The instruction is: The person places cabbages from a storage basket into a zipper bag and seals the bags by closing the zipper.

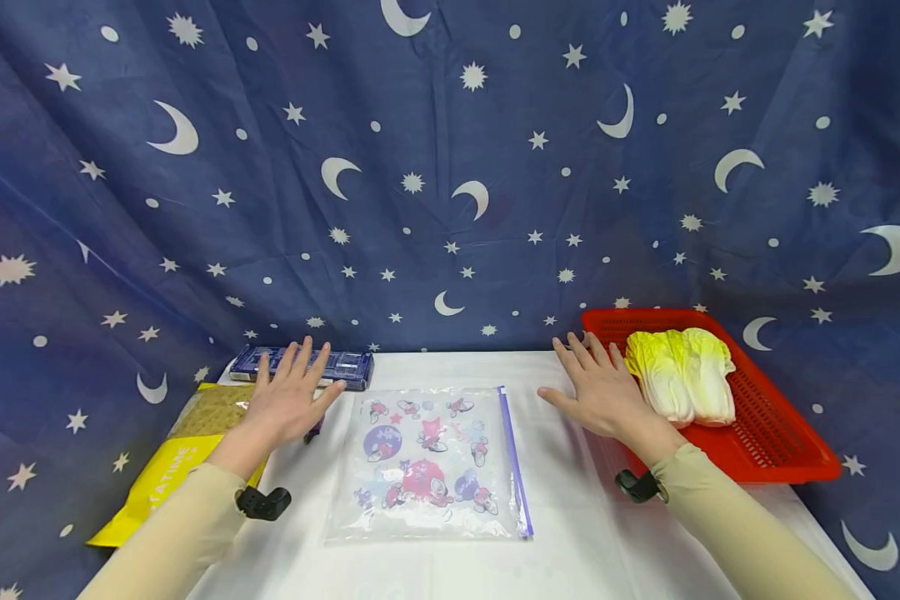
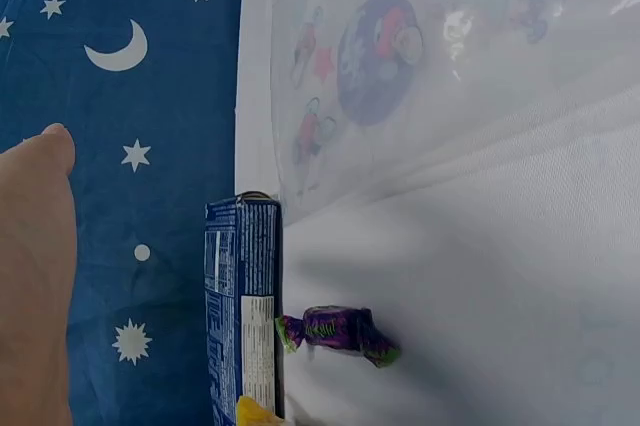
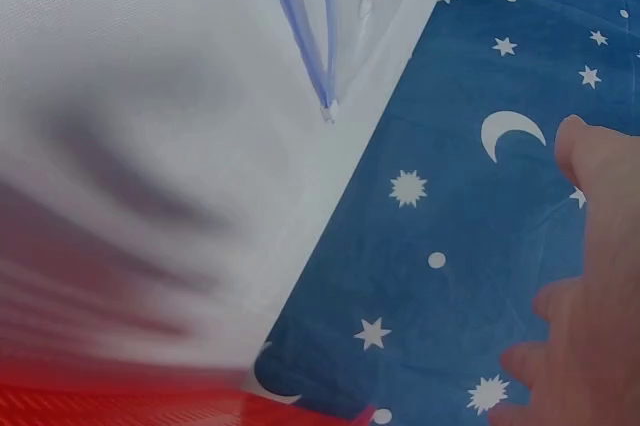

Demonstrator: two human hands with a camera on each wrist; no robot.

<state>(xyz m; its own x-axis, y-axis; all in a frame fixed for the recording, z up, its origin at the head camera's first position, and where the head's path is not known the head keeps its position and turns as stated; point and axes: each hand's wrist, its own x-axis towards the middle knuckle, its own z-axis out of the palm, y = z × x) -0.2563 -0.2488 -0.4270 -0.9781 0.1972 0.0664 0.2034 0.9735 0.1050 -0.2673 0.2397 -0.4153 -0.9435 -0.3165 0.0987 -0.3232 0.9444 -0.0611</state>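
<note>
Fingers spread, my left hand (image 1: 288, 398) hovers near a dark blue box (image 1: 345, 369) and a yellow food packet (image 1: 167, 471), holding nothing. My right hand (image 1: 603, 392) is spread too, beside the red basket (image 1: 783, 429), with nothing in its grasp. Between the hands a clear zip bag (image 1: 450, 462) with cartoon prints lies flat, its purple zip edge to the right. A leafy cabbage (image 1: 678, 375) sits inside the basket. In the left wrist view a purple wrapped candy (image 2: 340, 329) lies beside the blue box (image 2: 240, 296); the head view mostly hides it behind the left hand.
A white cloth covers the table (image 1: 570, 550). Behind it hangs a navy curtain (image 1: 435, 167) with white moons and stars, which also runs down both sides. Black cameras are strapped at the left wrist (image 1: 262, 502) and right wrist (image 1: 637, 485).
</note>
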